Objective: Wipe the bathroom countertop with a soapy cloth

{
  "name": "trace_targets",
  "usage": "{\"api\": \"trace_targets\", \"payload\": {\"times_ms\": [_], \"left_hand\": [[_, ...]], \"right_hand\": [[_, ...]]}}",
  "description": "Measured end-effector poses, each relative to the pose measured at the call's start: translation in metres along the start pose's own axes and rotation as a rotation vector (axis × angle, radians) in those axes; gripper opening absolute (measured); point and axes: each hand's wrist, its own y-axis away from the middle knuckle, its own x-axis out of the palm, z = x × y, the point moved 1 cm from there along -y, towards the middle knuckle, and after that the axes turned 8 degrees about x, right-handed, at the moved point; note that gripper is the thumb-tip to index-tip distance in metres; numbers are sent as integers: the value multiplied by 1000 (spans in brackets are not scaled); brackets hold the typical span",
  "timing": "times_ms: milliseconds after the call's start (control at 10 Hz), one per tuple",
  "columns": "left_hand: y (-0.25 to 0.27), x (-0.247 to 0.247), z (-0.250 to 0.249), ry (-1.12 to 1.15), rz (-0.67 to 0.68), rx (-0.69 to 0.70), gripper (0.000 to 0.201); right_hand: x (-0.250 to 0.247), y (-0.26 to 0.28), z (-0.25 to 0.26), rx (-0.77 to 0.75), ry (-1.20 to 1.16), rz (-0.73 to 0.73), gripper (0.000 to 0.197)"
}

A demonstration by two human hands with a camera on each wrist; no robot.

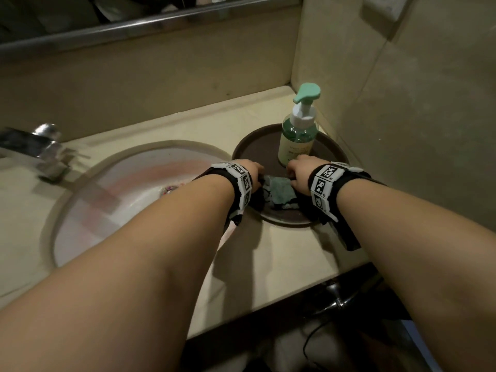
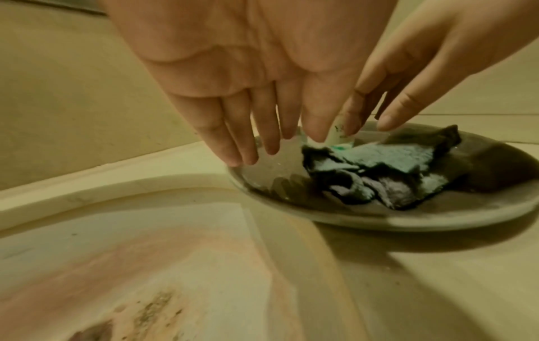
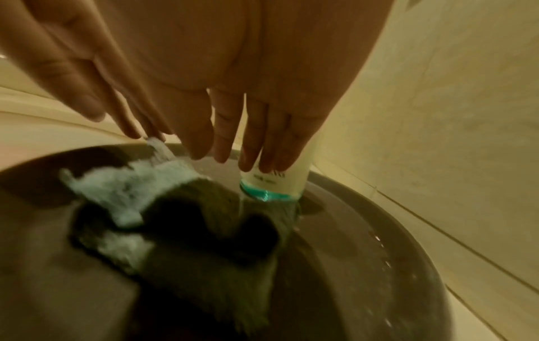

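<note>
A crumpled green and grey cloth [image 1: 279, 193] [image 2: 379, 170] [image 3: 175, 219] lies wet in a round brown tray [image 1: 257, 146] [image 2: 437, 216] [image 3: 379, 230] on the beige countertop [image 1: 281, 259]. A soap bottle [image 1: 298, 135] [image 3: 277, 182] with a green pump stands at the tray's back. My left hand [image 1: 252, 170] [image 2: 277, 143] hovers over the tray's left rim, fingers straight and pointing down, holding nothing. My right hand [image 1: 298, 167] [image 3: 233, 150] hangs just right of it in front of the bottle, fingers also straight, just above the cloth.
The oval sink [image 1: 120, 189] lies to the left of the tray, with a chrome faucet [image 1: 40, 151] at its far left. A tiled wall [image 1: 402, 130] closes the right side right behind the tray. The countertop's front edge runs below my forearms.
</note>
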Motion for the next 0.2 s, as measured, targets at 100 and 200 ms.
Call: {"api": "trace_targets", "payload": {"times_ms": [100, 200], "left_hand": [[22, -6, 14, 19, -40, -57, 52], [45, -17, 34, 57, -115, -104, 48]], "right_hand": [[-15, 9, 16, -28, -9, -34, 42], [-35, 16, 39, -87, -71, -84, 39]]}}
